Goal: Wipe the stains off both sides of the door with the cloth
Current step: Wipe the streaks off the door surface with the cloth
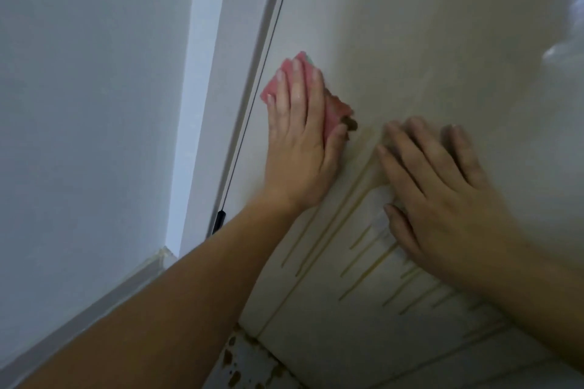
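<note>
A cream door (426, 41) fills the view. The left hand (298, 133) presses a pink cloth (331, 112) flat against it near the door's left edge, fingers straight. The right hand (442, 199) lies flat just beside it, fingers spread, holding nothing. Yellowish drip streaks (357, 281) run toward the door's bottom edge.

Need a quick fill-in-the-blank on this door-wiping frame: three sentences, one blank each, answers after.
1. The left hand presses a pink ___ flat.
2. Thin streaks of ___ colour run down below both hands.
3. The right hand rests flat, fingers straight, on the ___.
Missing words: cloth; yellow; door.
</note>
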A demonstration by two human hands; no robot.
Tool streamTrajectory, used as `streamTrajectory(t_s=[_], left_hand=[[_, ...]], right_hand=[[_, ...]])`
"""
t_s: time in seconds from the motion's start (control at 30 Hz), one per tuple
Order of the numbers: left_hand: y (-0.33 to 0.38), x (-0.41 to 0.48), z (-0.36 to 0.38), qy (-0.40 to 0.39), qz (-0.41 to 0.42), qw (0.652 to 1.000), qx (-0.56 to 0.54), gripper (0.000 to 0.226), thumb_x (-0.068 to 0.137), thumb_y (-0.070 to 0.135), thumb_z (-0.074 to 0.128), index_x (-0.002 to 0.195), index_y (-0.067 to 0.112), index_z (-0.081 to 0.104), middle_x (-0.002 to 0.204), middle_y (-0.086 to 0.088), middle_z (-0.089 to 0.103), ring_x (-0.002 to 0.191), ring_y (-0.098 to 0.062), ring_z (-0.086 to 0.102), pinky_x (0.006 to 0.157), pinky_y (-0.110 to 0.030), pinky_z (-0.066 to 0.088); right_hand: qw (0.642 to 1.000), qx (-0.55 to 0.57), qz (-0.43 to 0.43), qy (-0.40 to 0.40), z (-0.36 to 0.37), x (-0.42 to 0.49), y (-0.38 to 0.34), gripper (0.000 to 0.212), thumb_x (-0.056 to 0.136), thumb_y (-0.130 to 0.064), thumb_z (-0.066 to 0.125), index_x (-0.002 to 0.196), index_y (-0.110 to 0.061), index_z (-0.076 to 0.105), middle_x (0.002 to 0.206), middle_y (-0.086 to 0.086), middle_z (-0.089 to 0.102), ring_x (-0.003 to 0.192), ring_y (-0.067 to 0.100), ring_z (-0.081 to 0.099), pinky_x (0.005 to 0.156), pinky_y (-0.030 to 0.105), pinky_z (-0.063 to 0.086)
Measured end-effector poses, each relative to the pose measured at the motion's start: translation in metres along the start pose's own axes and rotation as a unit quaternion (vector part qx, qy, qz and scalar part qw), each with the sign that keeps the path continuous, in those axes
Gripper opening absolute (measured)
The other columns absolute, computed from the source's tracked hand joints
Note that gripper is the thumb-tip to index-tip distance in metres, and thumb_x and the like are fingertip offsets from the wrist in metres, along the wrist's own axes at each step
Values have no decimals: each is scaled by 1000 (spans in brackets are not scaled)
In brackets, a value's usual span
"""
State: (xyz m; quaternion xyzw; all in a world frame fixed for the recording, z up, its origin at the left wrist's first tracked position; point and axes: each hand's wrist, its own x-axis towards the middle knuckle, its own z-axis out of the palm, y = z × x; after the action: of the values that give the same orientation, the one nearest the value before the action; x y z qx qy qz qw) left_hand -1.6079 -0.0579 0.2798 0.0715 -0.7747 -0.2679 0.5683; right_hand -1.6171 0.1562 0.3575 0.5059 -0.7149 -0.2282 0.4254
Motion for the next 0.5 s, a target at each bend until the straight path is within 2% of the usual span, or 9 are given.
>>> streamTrajectory(t_s=[0.13, 0.2, 0.27, 0.4, 0.5], left_hand=[[-19, -91, 15, -14, -114, 993, -35, 70, 109, 44, 16, 159, 7, -14, 171, -17, -12, 158, -34, -14, 127, -60, 0], [-27, -120, 20, -36, -135, 990, -31, 69, 109, 47, 12, 158, 10, -19, 170, -15, -18, 158, -33, -18, 126, -61, -1], [-26, -98, 19, -24, -116, 993, -29, 70, 109, 45, 15, 158, 5, -14, 169, -20, -16, 157, -37, -16, 127, -58, -6], [-24, -29, 9, 18, -28, 999, -10, 71, 107, 39, 26, 159, -5, 6, 168, -29, 2, 157, -45, -3, 127, -60, -2], [-30, -58, 15, 20, -65, 997, -24, 70, 106, 38, 22, 159, -1, -2, 169, -25, -5, 158, -40, -6, 127, -58, -4]], right_hand=[[1000, 7, -21, -6, 12, -6, -20, 66, 99, -33, 47, 154, 2, 39, 167, 22, 24, 156, 39, 20, 125, 61, 15], [1000, 13, -23, -10, 15, -5, -27, 66, 98, -32, 48, 154, 2, 39, 167, 22, 23, 156, 39, 20, 126, 60, 15], [1000, 16, -21, -6, 20, -3, -34, 66, 99, -32, 48, 154, 2, 39, 167, 22, 23, 156, 39, 20, 125, 60, 15], [1000, 19, -22, -6, 30, 2, -48, 67, 98, -32, 47, 154, 3, 38, 167, 21, 24, 156, 38, 19, 126, 60, 13], [1000, 12, -18, -16, 31, 3, -51, 68, 98, -32, 44, 155, 3, 35, 167, 21, 22, 156, 38, 18, 126, 59, 11]])
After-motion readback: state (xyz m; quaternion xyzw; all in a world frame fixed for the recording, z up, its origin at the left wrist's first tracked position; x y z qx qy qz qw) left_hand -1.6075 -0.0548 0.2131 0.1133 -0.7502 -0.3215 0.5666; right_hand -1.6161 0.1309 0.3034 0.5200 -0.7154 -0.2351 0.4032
